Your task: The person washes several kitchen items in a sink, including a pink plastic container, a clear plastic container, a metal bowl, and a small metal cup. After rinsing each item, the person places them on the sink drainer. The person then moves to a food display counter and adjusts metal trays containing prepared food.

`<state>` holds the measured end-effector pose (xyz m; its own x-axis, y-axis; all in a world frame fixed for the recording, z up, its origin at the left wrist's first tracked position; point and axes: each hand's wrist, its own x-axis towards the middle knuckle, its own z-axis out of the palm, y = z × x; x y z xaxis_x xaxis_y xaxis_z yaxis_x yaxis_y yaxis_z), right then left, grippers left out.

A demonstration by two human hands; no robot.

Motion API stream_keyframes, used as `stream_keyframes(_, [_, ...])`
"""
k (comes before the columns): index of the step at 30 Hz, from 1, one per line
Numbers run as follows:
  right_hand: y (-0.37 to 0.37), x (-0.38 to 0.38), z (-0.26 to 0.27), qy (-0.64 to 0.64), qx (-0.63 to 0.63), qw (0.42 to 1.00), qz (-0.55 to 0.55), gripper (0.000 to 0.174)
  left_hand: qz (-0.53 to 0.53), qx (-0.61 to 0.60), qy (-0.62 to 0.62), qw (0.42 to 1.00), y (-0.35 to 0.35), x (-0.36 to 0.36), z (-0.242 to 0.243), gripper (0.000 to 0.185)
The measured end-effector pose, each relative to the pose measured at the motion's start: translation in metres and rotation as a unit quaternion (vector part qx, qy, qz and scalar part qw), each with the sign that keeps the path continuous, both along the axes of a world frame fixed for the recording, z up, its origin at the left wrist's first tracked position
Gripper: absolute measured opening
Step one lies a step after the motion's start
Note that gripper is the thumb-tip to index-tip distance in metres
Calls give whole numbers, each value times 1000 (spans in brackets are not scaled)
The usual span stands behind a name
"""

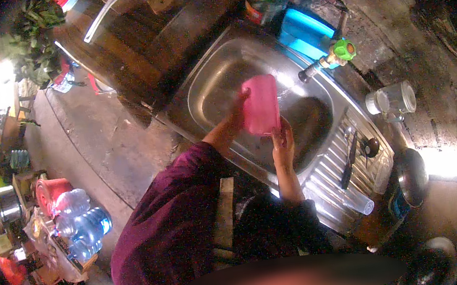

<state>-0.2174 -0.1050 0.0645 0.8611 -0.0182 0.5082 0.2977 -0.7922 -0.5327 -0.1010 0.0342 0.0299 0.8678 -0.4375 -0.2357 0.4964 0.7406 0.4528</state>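
Both hands hold a pink plastic container [261, 105] above the basin of a stainless steel sink [205, 82]. My left hand [238, 110] grips its left side, with the thumb over the upper edge. At the lower right corner, the fingers of my right hand [283, 143] close on the rim. From this angle I cannot tell how deep the container is. A tap with a green handle [343, 50] reaches over the basin's far right edge, and no running water can be made out.
On the ribbed drainboard [321, 193] lie a dark-handled knife [349, 161], a ladle [372, 147] and a clear plastic cup [360, 203]. Behind the tap stands a blue plastic basin [306, 32]. A wooden counter [119, 58] adjoins the sink; large water bottles [89, 228] stand at left.
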Motion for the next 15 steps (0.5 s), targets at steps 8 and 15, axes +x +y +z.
stream_keyframes(8, [16,5,25,139,450,879,69,48,85,-15,-47,995,16,3,33,55])
stream_keyframes(15, [-3,1,2,187,437,880,-19,44,65,77,-114,988,14,13,53,52])
